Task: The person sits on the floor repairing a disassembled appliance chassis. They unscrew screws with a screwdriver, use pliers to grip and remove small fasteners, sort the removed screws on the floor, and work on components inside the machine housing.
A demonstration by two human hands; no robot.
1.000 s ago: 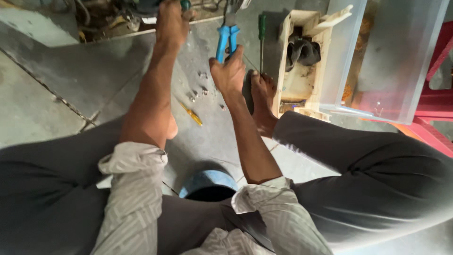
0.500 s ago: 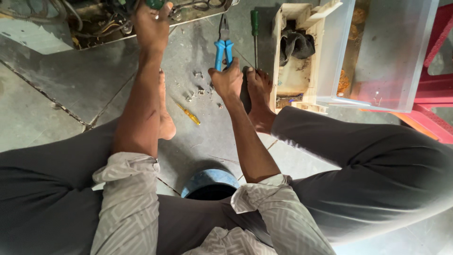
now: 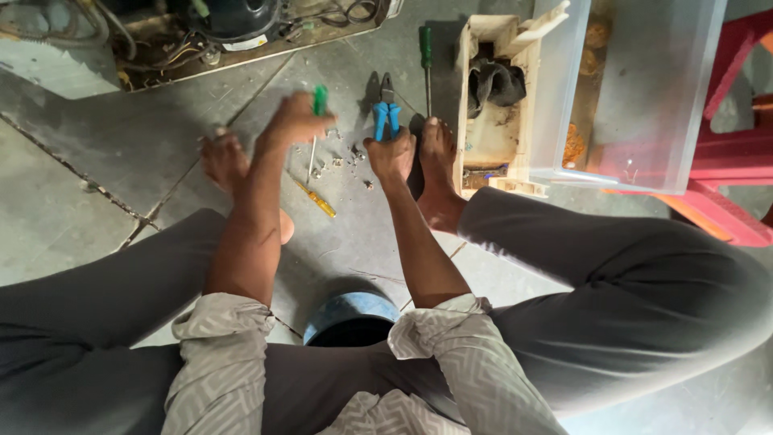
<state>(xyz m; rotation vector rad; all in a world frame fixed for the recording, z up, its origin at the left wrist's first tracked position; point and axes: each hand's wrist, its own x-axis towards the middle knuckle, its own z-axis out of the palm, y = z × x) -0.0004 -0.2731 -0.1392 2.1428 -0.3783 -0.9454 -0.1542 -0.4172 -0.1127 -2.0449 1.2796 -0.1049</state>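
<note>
My left hand [image 3: 291, 122] grips a green-handled screwdriver [image 3: 317, 121], its shaft pointing down toward several small screws [image 3: 338, 159] scattered on the grey floor. My right hand [image 3: 391, 155] is closed on blue-handled pliers [image 3: 385, 111], jaws pointing away from me. A small yellow-handled screwdriver [image 3: 316, 200] lies on the floor between my arms. My bare feet [image 3: 439, 165] rest on the floor to either side of the hands.
An opened appliance base with a black compressor [image 3: 233, 18] and wires lies at the top. A second green screwdriver [image 3: 426, 64] lies beside a wooden toolbox [image 3: 483, 145]. A clear plastic bin [image 3: 636, 89] and red stool [image 3: 733, 193] stand right. A blue stool [image 3: 351, 316] sits beneath me.
My left hand has pulled back from the appliance toward me, bringing the green screwdriver down over the screws. My right hand stays on the pliers.
</note>
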